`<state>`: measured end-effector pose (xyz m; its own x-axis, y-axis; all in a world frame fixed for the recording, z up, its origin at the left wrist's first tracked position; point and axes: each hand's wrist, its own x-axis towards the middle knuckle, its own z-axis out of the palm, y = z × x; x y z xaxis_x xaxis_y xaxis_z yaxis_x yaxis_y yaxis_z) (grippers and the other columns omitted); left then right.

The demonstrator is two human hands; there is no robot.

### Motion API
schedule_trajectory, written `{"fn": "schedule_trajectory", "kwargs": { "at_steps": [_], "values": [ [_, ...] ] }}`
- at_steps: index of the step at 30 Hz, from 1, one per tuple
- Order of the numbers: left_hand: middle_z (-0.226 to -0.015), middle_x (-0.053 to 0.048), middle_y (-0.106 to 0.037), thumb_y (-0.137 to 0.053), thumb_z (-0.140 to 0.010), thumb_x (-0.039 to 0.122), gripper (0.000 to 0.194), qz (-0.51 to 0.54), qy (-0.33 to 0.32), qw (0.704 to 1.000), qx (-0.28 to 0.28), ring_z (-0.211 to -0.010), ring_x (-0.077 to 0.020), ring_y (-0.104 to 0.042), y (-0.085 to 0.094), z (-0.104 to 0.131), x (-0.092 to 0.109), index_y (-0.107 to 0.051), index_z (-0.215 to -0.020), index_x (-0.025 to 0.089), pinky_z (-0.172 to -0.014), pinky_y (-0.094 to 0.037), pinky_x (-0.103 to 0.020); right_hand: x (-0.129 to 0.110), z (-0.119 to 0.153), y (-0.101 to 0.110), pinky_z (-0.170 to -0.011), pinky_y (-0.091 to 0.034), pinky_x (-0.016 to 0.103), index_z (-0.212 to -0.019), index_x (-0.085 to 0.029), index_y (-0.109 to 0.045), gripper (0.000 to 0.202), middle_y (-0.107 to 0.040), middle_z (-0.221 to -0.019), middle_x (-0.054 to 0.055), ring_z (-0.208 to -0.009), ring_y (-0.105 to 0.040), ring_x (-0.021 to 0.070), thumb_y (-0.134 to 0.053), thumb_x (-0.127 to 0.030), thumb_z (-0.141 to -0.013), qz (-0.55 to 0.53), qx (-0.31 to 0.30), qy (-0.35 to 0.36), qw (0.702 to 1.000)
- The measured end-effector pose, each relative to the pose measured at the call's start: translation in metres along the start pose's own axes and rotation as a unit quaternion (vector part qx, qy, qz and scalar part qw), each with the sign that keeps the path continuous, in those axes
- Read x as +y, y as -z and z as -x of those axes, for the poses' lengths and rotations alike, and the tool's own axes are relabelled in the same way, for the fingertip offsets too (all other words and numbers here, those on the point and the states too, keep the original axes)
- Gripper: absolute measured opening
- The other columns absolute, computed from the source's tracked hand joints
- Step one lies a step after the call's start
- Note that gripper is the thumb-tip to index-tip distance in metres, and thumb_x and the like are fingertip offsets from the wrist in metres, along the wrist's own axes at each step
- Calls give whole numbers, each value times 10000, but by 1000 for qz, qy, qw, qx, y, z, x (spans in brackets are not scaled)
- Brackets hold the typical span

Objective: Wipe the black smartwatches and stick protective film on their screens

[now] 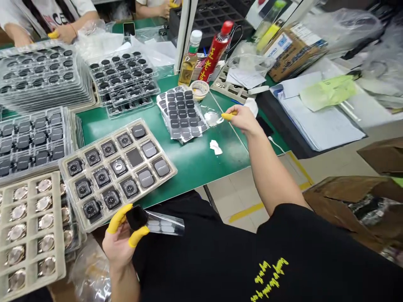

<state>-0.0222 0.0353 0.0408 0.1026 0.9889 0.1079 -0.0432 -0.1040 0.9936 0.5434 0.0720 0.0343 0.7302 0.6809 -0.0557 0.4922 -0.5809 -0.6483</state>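
My left hand (pixel 121 239) pinches a square black smartwatch case (pixel 137 217) between finger and thumb, both in yellow finger cots. A strip of clear film (pixel 166 223) sticks out to the right from the watch. Over the table, the yellow-tipped fingers of my right hand (pixel 242 119) are drawn together beside a clear plastic piece (pixel 213 118); whether they grip it is unclear. A beige tray (pixel 170 178) of square watch cases, some with grey covers, lies above my left hand. Sheets of dark square stickers (pixel 182 111) lie on the green mat.
Stacked clear trays (pixel 40 71) fill the left side, with a tray of round watches (pixel 31 235) lower left. A tape roll (pixel 200 89), an amber bottle (pixel 187 69) and a red bottle (pixel 214 54) stand behind. Papers (pixel 324 121) lie right. A co-worker's hand (pixel 66 32) shows at top left.
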Motion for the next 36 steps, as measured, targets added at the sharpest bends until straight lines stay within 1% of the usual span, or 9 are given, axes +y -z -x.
{"fn": "schedule_trajectory", "kwargs": {
  "at_steps": [5, 11, 13, 18, 23, 28, 32, 33, 36],
  "values": [
    [-989, -37, -947, -1204, -533, 479, 711, -44, 6, 999, -2, -755, -230, -904, -2, -1, 6, -928, -1144, 242, -737, -796, -289, 11, -32, -33, -1018, -706, 494, -1437, -201, -745, 416, -770, -1421, 102, -1196, -785, 269, -803, -474, -1129, 68, -24, -74, 995],
    [-998, -30, -942, -1200, -555, 462, 704, -44, -3, 999, 2, -755, -222, -896, -4, -1, 6, -924, -1168, 252, -729, -790, -280, 18, -31, -48, -1153, -531, 570, -1510, -132, -642, 535, -579, -1630, 311, -1387, -666, 430, -805, -258, -1016, 122, 48, -57, 990],
    [-995, -29, -940, -1198, -571, 447, 699, -37, -5, 999, 0, -760, -222, -900, -5, -1, 6, -923, -1183, 252, -744, -791, -277, 23, -15, -43, -1113, -513, 547, -1501, -140, -633, 509, -608, -1575, 312, -1343, -662, 435, -736, -260, -1018, 119, 49, -29, 991],
    [-963, -32, -919, -1189, -582, 487, 715, -50, -1, 999, 15, -772, -228, -901, -3, -4, 3, -916, -1192, 233, -769, -794, -289, 49, 60, -34, -890, -554, 441, -1194, -247, -771, 283, -772, -1138, 124, -924, -681, 299, -768, -397, -955, 87, -33, 32, 995],
    [-1015, -40, -920, -1179, -609, 507, 726, -42, -11, 999, -2, -806, -208, -897, -3, -7, -7, -910, -1230, 243, -809, -780, -268, 58, 113, -45, -897, -566, 473, -997, -270, -764, 128, -719, -997, 117, -926, -688, 324, -708, -370, -939, 55, -20, 60, 996],
    [-1004, -80, -902, -1120, -648, 666, 792, -81, -10, 995, -62, -821, -242, -882, -11, -9, -4, -903, -1265, 220, -801, -780, -328, 11, 143, -41, -872, -589, 565, -991, -293, -701, 170, -692, -991, 132, -897, -683, 360, -617, -441, -999, -31, 33, 135, 990],
    [-1058, -93, -900, -1096, -711, 641, 759, -81, -45, 990, -106, -846, -235, -865, -18, -12, -4, -890, -1321, 239, -816, -759, -336, -61, 198, -33, -812, -610, 479, -1029, -325, -764, 198, -769, -1029, 99, -894, -726, 309, -772, -523, -1033, -121, -52, 277, 952],
    [-1073, -88, -902, -1105, -712, 610, 751, -81, -64, 988, -113, -853, -230, -865, -19, -13, -5, -886, -1334, 249, -820, -753, -330, -80, 213, -33, -789, -601, 445, -1004, -337, -781, 162, -772, -978, 72, -860, -725, 284, -808, -495, -1030, -137, -95, 338, 926],
    [-1093, -76, -911, -1091, -771, 550, 719, -84, -111, 980, -140, -877, -227, -877, -21, -12, -3, -863, -1397, 281, -840, -745, -318, -133, 245, -43, -720, -540, 367, -1109, -319, -806, 160, -771, -979, 56, -789, -685, 219, -670, -238, -1130, -157, -224, 552, 788]
  ]
}}
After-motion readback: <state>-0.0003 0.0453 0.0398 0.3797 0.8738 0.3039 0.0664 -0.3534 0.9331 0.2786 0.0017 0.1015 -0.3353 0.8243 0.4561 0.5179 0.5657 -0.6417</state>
